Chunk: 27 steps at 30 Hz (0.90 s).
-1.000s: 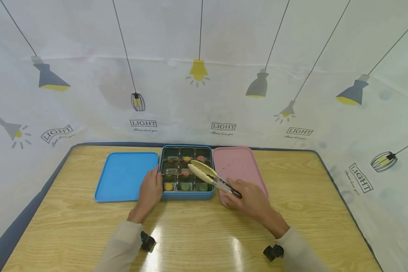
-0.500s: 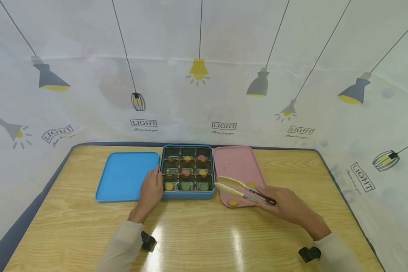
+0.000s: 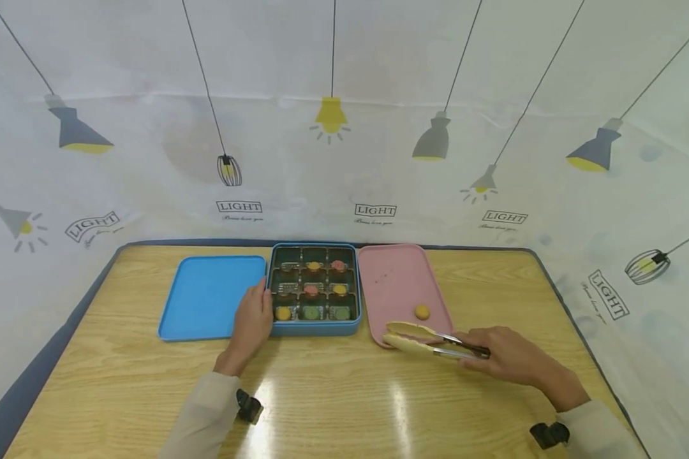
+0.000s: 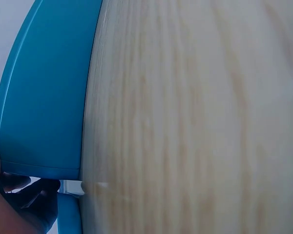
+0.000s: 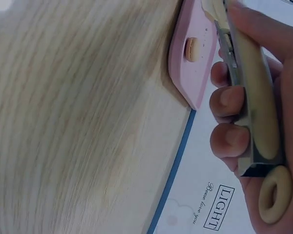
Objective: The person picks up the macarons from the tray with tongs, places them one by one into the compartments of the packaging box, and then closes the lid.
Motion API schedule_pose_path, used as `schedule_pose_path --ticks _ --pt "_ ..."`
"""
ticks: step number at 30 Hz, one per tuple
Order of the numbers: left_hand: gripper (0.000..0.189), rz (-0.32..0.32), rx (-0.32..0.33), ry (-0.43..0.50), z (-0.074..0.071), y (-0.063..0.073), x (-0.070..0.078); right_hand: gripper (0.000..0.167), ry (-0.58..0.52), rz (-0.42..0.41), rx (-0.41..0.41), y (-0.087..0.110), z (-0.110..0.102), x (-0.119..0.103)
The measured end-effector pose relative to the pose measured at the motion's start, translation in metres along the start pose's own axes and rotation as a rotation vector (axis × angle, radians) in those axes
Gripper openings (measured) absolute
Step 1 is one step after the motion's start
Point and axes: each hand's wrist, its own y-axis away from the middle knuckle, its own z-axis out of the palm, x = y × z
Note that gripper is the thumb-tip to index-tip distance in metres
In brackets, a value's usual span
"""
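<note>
My left hand (image 3: 254,315) holds the left side of a blue box (image 3: 316,328), thumb at the rim. Its dark divided insert (image 3: 289,255) has yellow, pink and green macarons in several cells, including a yellow macaron (image 3: 340,290) at the middle right. My right hand (image 3: 508,357) grips a pair of tongs (image 3: 459,347), fingers curled round the handle (image 5: 259,97). The spread cream tips lie over the near edge of the pink tray (image 3: 399,274). A yellow macaron (image 3: 422,312) sits on that tray just beyond them. Whatever lies behind the tips is hidden.
A blue lid (image 3: 215,296) lies flat to the left of the box. Small dark crumbs (image 3: 381,278) dot the pink tray. The wooden table (image 3: 321,395) ends at a printed white backdrop (image 3: 287,146) behind and at both sides.
My right hand has moved the tongs from over the box rightward and nearer, to the pink tray's front. The tray's near macaron, visible half a second ago, is now hidden. My left hand stays put.
</note>
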Motion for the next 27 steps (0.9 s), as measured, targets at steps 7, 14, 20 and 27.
schedule_pose_path --ticks 7,14,20,27 --pt "0.048 0.013 0.01 -0.007 0.001 0.001 0.001 0.049 0.005 0.031 -0.005 -0.007 0.002 0.002" --pt "0.048 0.008 0.005 -0.025 0.0 0.0 0.001 0.045 0.018 0.022 0.072 -0.019 0.006 -0.001" --pt "0.048 0.014 0.011 -0.023 0.0 0.0 0.001 0.045 0.04 0.004 0.148 -0.032 0.002 -0.006" --pt "0.048 0.013 0.017 -0.014 0.0 0.0 0.0 0.045 -0.001 0.046 0.185 -0.05 -0.004 -0.013"
